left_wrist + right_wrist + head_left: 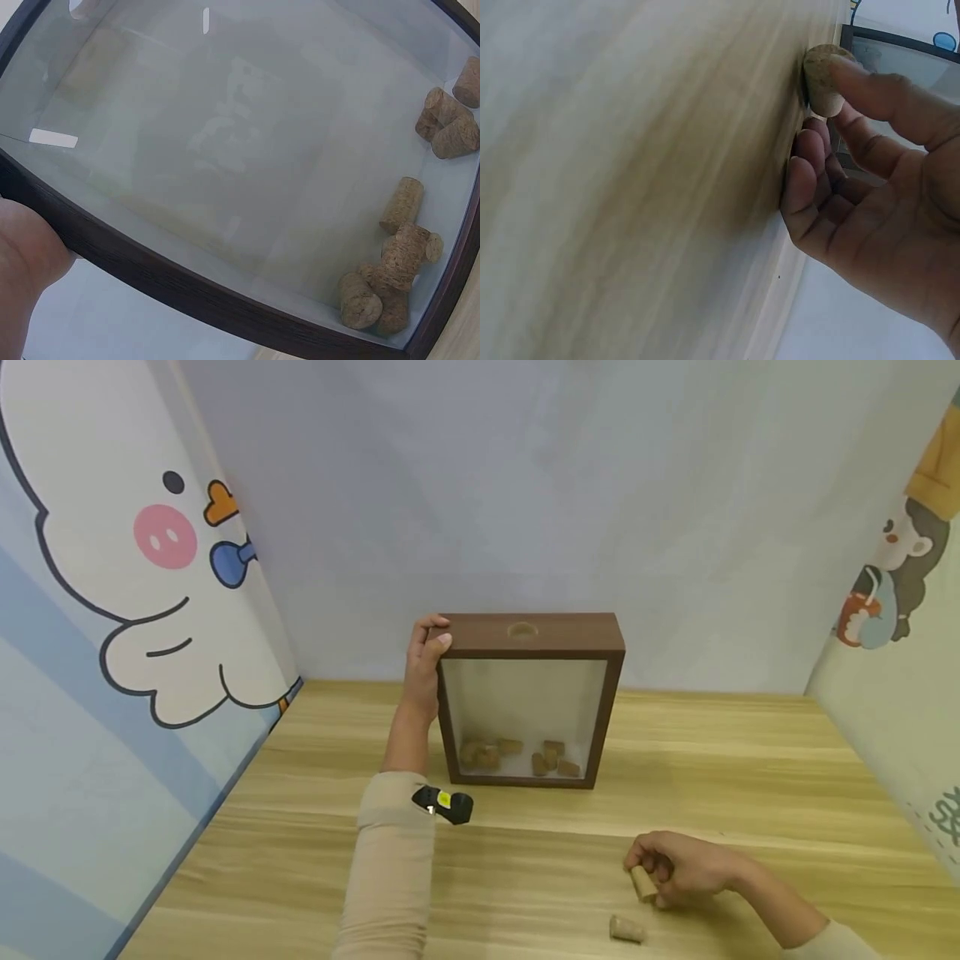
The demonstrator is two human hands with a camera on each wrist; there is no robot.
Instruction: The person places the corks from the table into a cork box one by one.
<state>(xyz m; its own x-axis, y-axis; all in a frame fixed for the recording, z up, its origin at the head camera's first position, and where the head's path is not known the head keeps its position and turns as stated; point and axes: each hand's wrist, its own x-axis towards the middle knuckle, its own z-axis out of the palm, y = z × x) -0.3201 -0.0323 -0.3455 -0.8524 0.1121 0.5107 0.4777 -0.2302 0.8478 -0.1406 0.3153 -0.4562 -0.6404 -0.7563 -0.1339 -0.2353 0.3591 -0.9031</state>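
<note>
A dark brown wooden shadow box (522, 718) with a clear front stands upright on the table, a round hole (522, 630) in its top. My left hand (427, 664) grips its upper left corner, thumb on the front edge of the top. Inside, several corks (394, 277) lie in two heaps along the bottom. To the right and nearer me, my right hand (686, 866) pinches a cork (642, 884) between thumb and index finger, close over the table; its other fingers are curled. Just in front of that hand, another cork (627, 929) lies on its side.
The wood-grain table (300, 827) meets a pale grey backdrop (525, 485) behind the box. Cartoon-printed panels rise at both sides, a white character (82, 485) on the left one. A black wrist strap (444, 804) sits over my left sleeve.
</note>
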